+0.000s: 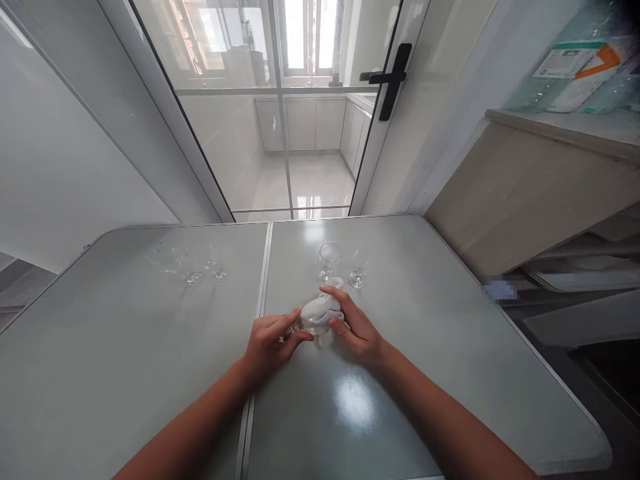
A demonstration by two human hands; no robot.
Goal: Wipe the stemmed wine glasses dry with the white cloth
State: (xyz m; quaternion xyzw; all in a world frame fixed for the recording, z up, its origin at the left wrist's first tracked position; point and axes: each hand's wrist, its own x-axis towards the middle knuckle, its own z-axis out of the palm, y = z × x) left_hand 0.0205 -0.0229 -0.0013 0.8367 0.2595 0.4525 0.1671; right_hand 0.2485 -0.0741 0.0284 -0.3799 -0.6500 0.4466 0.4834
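Over the middle of the table, a small clear stemmed glass (298, 326) lies tilted between my hands. My left hand (274, 339) pinches it at its left end, thumb and fingers closed. A bunched white cloth (321, 312) covers or fills the glass's bowl, and which of the two I cannot tell. My right hand (357, 328) grips the cloth against the glass from the right, its fingers bent around it. Just beyond the hands stand two clear stemmed glasses, a left one (331, 253) and a right one (357, 277).
The grey table (150, 373) has a pale seam (265, 267) running through it. At its back left are more clear stemmed glasses (192, 277). Behind the table is a glass door with a black handle (395, 80). A shelf (565, 133) with plastic-wrapped bottles juts out at right.
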